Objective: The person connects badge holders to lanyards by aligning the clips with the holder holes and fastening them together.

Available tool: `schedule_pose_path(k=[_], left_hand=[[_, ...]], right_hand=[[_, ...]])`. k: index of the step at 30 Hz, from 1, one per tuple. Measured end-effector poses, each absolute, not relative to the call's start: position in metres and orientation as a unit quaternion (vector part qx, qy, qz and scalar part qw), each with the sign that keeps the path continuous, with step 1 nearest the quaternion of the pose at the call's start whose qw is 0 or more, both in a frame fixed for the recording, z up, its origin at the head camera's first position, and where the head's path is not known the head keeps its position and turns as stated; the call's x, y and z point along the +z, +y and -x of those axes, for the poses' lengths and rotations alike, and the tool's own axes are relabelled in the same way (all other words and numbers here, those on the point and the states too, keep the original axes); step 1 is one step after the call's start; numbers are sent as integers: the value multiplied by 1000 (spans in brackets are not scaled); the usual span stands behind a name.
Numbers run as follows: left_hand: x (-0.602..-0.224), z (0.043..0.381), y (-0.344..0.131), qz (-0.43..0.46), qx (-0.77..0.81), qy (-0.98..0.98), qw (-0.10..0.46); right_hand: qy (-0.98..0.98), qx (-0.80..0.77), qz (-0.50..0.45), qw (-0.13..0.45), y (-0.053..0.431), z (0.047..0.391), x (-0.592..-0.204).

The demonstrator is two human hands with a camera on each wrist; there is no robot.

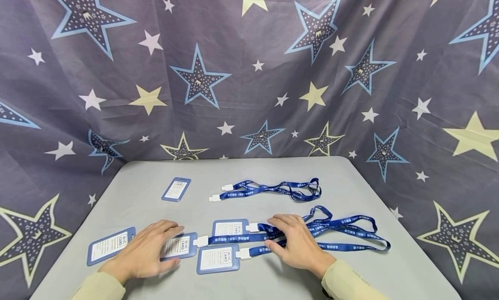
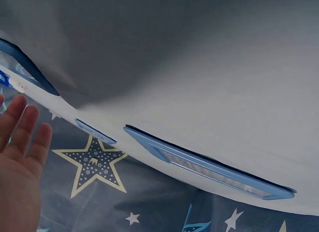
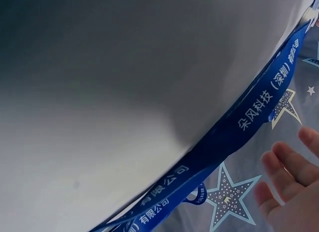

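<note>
My left hand [image 1: 146, 250] hovers with relaxed, spread fingers over a blue ID card holder [image 1: 189, 244], covering its left part. A white clip [image 1: 201, 242] joins that holder to a blue lanyard [image 1: 238, 238]. Two more clipped holders lie beside it, one behind [image 1: 226, 225] and one in front [image 1: 218, 259]. Above the lanyard straps [image 1: 347, 235] is my right hand [image 1: 296, 241], its fingers loosely bent; in the right wrist view they stand apart from the strap [image 3: 249, 112]. Left of my left hand lies a loose card holder [image 1: 111, 246], also visible in the left wrist view [image 2: 209, 164].
Farther back on the grey table [image 1: 148, 170] lies another loose card holder [image 1: 176, 189]. Right of it are lanyards [image 1: 273, 188] with two white clips and no holder attached. A star-patterned curtain [image 1: 249, 87] hangs behind and along both sides.
</note>
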State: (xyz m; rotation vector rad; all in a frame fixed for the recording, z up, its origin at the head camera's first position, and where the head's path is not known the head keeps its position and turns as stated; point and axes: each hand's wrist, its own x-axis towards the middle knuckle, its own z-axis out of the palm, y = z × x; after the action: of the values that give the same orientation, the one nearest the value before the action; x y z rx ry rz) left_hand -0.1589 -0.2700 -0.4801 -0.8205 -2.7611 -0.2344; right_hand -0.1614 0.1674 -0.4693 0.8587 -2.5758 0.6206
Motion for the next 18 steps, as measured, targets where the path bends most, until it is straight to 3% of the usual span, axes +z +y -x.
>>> schedule_pose_path(k=[18], left_hand=[[-476,149,-284,274,-86,-947,145]], right_hand=[[-920,202,-290,169,172,164,-468]])
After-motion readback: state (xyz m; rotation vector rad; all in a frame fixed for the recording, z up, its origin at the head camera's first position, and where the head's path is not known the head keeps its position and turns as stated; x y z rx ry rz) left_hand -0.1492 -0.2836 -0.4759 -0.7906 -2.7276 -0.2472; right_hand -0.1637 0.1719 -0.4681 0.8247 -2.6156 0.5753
